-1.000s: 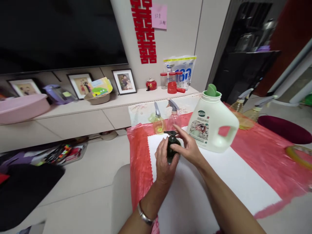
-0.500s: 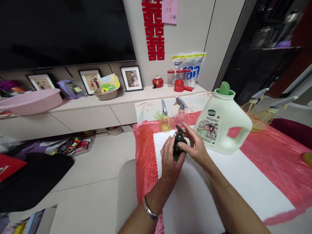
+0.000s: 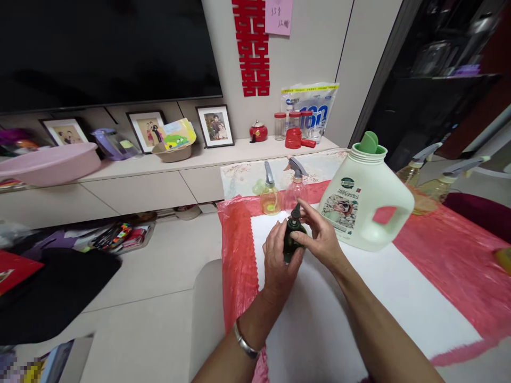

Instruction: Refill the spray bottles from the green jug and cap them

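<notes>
A small dark green pump bottle (image 3: 291,246) is held upright above the white sheet (image 3: 403,282). My left hand (image 3: 276,261) is wrapped around its body from the left. From the right, my right hand (image 3: 322,235) grips its upper part, thumb on the front and fingers behind the black pump head (image 3: 296,211). Just beyond stand a yellowish spray bottle (image 3: 271,200) and a pinkish clear spray bottle (image 3: 296,190). To the right of my hands is a big pale green jug (image 3: 379,194) with a green scoop-like piece (image 3: 368,142) in its open mouth.
Red plastic film (image 3: 443,250) covers the table under the sheet. More spray bottles (image 3: 437,189) stand behind the jug at the right. Along the wall, a low cabinet (image 3: 151,183) bears red-lidded jars (image 3: 280,127), picture frames and a pink basin (image 3: 51,164).
The pump head has turned: its spout pointed to the left before and now looks nearly in line with my view. Both hands keep hold of the bottle in almost the same place.
</notes>
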The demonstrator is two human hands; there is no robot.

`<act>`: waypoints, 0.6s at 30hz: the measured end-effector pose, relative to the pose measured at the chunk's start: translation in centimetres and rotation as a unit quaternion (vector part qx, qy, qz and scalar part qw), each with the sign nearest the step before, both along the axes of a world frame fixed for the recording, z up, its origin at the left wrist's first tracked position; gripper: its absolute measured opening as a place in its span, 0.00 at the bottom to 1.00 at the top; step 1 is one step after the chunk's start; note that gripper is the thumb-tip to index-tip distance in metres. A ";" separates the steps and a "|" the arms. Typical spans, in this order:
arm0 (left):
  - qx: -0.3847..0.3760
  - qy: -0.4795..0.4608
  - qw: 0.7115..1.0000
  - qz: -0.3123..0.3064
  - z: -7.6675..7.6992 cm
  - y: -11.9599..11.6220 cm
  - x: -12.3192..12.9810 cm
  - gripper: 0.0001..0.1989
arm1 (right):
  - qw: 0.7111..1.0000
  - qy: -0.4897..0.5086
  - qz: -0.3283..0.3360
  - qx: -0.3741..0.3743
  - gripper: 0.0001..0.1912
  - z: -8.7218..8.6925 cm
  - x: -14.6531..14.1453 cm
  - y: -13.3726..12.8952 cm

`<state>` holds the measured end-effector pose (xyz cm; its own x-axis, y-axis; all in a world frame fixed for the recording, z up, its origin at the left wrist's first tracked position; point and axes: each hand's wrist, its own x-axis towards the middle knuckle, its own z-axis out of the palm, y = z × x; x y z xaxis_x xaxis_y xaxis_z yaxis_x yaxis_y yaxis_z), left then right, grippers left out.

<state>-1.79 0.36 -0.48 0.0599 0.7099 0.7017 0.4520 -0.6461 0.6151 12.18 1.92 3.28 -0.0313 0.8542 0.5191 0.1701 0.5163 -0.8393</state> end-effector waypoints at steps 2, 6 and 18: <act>0.006 0.000 1.000 -0.002 0.0 0.1 0.0 0.29 | 1.000 -0.002 0.009 0.000 0.40 0.0 0.0 -0.2; 0.008 0.008 1.000 -0.005 0.0 0.2 -0.1 0.30 | 1.000 0.001 0.012 0.000 0.38 0.1 -0.2 -0.3; 0.002 0.006 1.000 -0.001 0.0 0.1 -0.1 0.30 | 1.000 0.000 0.011 -0.004 0.39 0.4 -0.1 -0.3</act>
